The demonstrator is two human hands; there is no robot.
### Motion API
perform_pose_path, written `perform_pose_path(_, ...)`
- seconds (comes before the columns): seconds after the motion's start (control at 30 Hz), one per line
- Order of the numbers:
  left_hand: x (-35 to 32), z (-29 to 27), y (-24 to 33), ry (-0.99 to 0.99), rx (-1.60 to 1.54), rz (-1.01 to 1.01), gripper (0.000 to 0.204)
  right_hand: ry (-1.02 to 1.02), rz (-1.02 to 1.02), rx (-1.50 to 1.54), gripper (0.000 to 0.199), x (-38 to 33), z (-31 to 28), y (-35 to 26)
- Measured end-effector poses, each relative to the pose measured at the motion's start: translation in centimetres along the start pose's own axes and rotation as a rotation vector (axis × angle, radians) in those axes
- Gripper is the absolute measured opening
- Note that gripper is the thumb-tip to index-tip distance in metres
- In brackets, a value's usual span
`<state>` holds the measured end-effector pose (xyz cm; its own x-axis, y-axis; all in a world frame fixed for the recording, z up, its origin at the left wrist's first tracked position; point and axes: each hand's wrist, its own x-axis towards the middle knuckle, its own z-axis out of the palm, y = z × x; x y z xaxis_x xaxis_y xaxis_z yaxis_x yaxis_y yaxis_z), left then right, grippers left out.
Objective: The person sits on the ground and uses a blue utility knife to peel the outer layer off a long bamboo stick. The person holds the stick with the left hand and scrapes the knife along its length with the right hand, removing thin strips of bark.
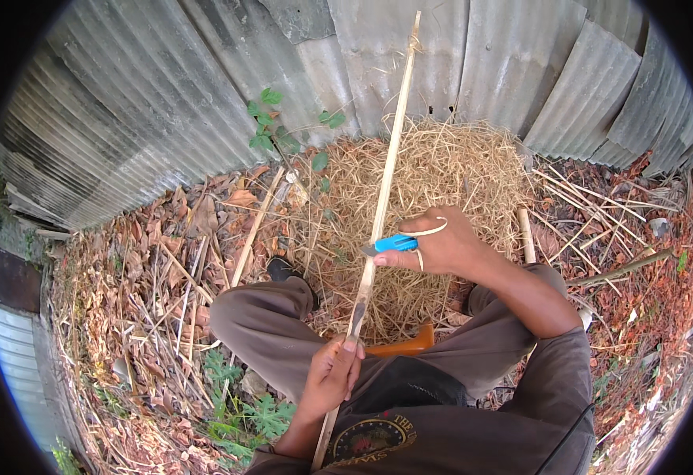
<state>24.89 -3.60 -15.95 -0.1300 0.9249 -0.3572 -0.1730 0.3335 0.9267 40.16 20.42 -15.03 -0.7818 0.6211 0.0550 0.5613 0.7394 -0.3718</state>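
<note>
From my end of the feed: one long pale bamboo-like strip [387, 178], slanting from lower centre up to top centre of frame. Left hand [334, 370], lower centre, closed around the strip's lower part, fingers wrapped. Right hand [445, 244], centre, closed on a blue-handled knife [398, 243], thumb along the near side; I see its grey blade against the strip. Thin pale curl [429, 233] loops by the right hand's fingers. Big heap of straw-coloured shavings [473, 170] fills upper centre, beyond the brown trousers [259, 309], knees bent out either side. Orange object [406, 343] shows between the legs, mostly covered, can't tell what. Corrugated metal sheets [156, 103] run along the whole top. Dry leaves [148, 237] cover the left side; loose thin sticks [592, 210] lie at right. Leafy green plant [264, 125] climbs upper centre-left, against the metal.
</note>
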Motion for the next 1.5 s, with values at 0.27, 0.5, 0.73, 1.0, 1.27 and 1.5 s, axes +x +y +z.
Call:
perform_pose_path(0.27,-1.2,0.3,0.8,0.049,0.109,0.071,0.029,0.223,-0.005,-0.079,0.080,1.9,1.4,1.8)
perform_pose_path(0.5,-1.8,-0.2,0.2,0.004,-0.160,0.025,0.027,0.280,-0.157,-0.096,0.074,1.9,2.4,0.1)
perform_pose_path(0.73,-1.3,-0.1,0.6,-0.037,-0.120,0.054,0.027,0.354,-0.126,-0.073,0.072,3.7,1.6,1.9)
perform_pose_path(1.0,-1.7,0.6,1.0,-0.109,-0.143,0.062,0.026,0.576,-0.094,-0.139,0.076,6.4,-0.2,6.8)
perform_pose_path(1.27,-3.0,1.3,-0.2,-0.187,-0.132,-0.007,0.026,0.491,0.422,-0.139,0.078,7.2,-3.8,13.7)
perform_pose_path(1.5,-3.8,1.4,-0.7,-0.223,-0.028,-0.061,0.026,0.511,0.620,-0.095,0.083,6.9,-4.4,17.4)
